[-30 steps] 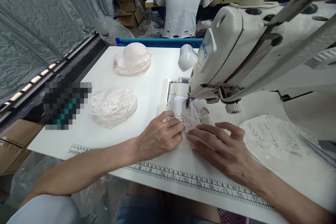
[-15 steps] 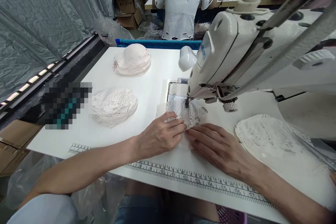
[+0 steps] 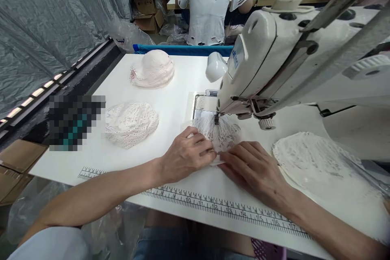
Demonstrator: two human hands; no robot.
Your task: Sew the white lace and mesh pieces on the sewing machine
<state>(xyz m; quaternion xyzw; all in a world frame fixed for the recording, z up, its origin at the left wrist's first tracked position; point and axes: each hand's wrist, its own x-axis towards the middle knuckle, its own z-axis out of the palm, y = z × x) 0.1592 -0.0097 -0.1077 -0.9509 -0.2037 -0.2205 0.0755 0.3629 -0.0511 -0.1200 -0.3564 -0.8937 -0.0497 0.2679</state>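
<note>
White openwork lace piece under the needle, your left hand and right hand pressing it flat, fingers together, co-worker's shirt reading "HJAF".

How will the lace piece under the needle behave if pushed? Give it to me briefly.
Probably floppy: the lace piece is thin openwork and bunches between the left hand and the right hand. Likely very light, and it may snag easily given the holes. It seems pinned under the sewing machine foot, so a push would likely wrinkle it rather than slide it.

Head camera looks forward and down, close over the sewing table.
</note>
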